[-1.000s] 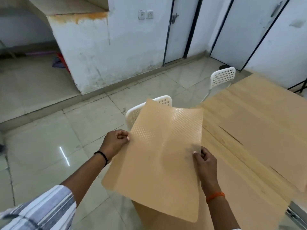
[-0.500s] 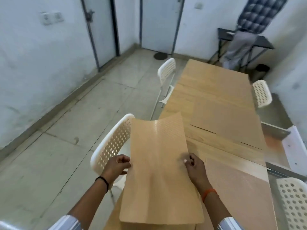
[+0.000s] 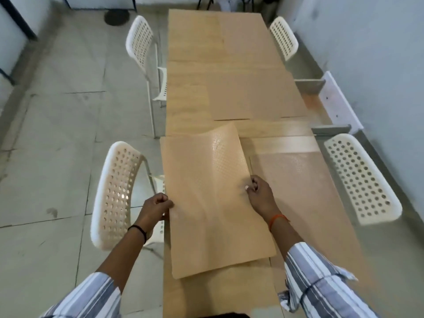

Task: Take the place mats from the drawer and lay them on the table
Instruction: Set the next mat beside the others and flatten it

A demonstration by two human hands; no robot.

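Left hand (image 3: 154, 207) and right hand (image 3: 260, 193) are pinching opposite edges of a tan place mat (image 3: 213, 203), holding it over the near-left table (image 3: 190, 106) corner; another mat (image 3: 305, 180) is lying at 3 o'clock.

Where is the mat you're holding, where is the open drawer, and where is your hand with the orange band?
Held place mat (image 3: 206, 203), head view, on its flat middle.
Open drawer (image 3: 339, 104), head view, on its white front panel.
Right hand (image 3: 260, 195), head view, on the back of the hand, which pinches the mat's right edge.
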